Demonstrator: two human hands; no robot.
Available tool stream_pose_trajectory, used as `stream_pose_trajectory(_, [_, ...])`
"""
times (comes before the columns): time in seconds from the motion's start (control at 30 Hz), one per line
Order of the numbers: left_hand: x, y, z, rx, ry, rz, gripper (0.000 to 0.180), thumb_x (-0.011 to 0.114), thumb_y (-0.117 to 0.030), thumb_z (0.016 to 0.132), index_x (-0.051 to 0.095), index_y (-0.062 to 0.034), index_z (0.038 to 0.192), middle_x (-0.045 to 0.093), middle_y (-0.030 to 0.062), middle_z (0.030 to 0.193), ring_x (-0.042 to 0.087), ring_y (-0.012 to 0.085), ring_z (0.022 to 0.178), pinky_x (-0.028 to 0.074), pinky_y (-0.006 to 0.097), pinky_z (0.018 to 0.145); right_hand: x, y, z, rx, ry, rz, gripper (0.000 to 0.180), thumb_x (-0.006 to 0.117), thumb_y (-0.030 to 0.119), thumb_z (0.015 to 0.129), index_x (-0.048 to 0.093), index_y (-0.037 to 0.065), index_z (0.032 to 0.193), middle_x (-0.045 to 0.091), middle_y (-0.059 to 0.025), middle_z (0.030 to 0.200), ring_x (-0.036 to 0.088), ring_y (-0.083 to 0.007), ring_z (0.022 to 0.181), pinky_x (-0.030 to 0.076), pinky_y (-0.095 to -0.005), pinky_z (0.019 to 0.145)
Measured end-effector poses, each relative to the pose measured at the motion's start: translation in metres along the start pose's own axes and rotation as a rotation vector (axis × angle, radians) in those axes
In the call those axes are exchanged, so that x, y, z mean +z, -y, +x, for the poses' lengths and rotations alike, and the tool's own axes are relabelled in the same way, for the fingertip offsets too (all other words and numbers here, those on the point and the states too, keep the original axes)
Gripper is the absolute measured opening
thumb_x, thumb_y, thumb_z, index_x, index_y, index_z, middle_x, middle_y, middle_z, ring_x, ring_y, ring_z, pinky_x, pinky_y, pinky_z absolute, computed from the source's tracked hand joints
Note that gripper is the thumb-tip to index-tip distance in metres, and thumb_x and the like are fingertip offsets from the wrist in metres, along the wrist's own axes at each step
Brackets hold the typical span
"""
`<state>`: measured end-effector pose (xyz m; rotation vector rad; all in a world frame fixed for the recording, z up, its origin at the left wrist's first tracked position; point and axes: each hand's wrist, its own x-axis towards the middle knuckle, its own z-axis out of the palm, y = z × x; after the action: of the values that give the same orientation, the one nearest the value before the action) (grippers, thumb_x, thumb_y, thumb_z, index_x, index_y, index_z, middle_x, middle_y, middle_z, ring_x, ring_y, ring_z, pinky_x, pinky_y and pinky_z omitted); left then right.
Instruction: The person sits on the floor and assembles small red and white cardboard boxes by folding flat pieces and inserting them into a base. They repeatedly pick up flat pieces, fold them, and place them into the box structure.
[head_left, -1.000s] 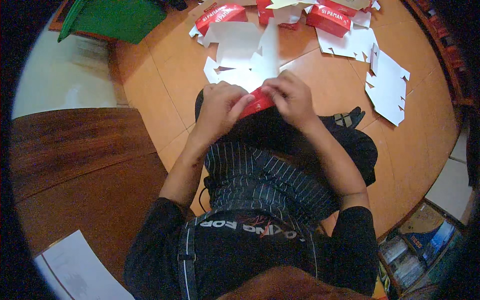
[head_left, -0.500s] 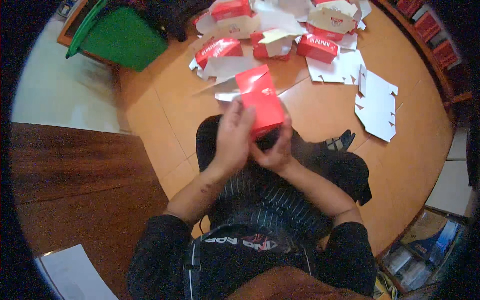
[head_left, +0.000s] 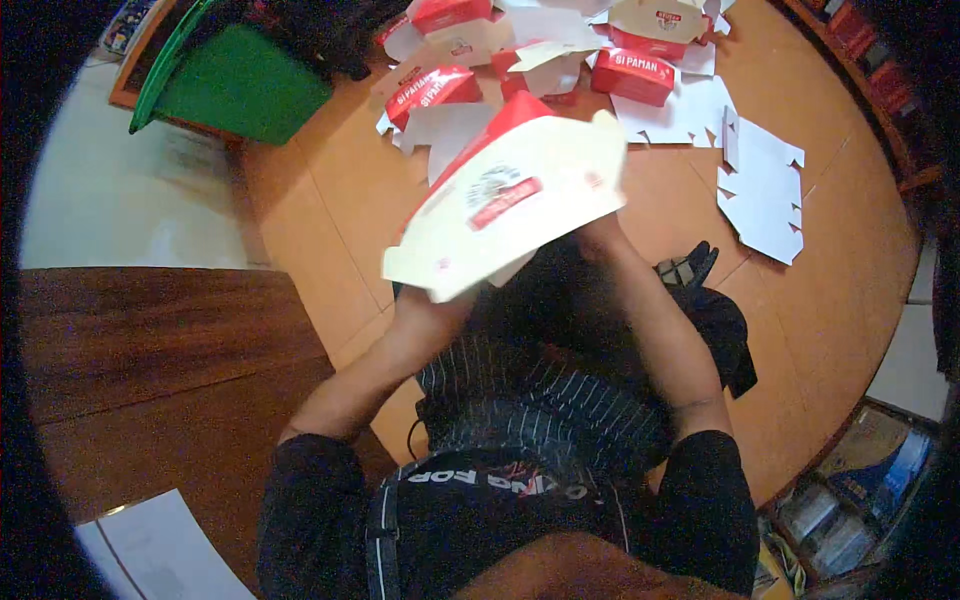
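Both hands hidden behind raised cream-and-red carton [head_left: 510,205], so finger spread can't be told; carton's held up.

carton [head_left: 510,205]: raised from lap level toward the head camera, now fills mid-frame | face shown: cream underside with red emblem, formerly red outer side | hands: formerly both visible on top of it, now both hidden behind it, grip not visible | forearms: extended further up and forward than half a second ago

Cream-and-red carton [head_left: 510,205] before red boxes [head_left: 632,76]
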<state>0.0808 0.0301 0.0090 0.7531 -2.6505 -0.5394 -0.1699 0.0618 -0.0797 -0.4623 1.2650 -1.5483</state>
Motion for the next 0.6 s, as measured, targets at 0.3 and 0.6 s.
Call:
stream_pose_trajectory(0.3, [-0.034,-0.016,0.03,-0.014,0.534,0.388,0.018,0.053,-0.011,0.089,0.062,-0.0085,0.104,0.068,0.012,0.1,0.066,0.0332,0.095,0.052,0.048,0.08,0.026,0.024,-0.021,-0.132,0.221,-0.166,0.036,0.051,0.024,0.098,0.059,0.002,0.126,0.048,-0.0201,0.132,0.061,-0.024,0.097,0.055,-0.0352,0.076])
stream_pose_trajectory(0.6, [-0.047,0.016,0.039,0.01,0.355,-0.133,0.02,0.064,-0.019,0.089,0.062,-0.0085,0.105,0.068,0.0191,0.091,0.067,0.0386,0.085,0.052,0.047,0.073,0.018,0.015,-0.032,-0.577,0.448,-0.567,0.022,0.059,0.019,0.097,0.063,0.001,0.11,0.043,-0.0133,0.139,0.046,-0.0257,0.128,0.04,-0.0403,0.108])
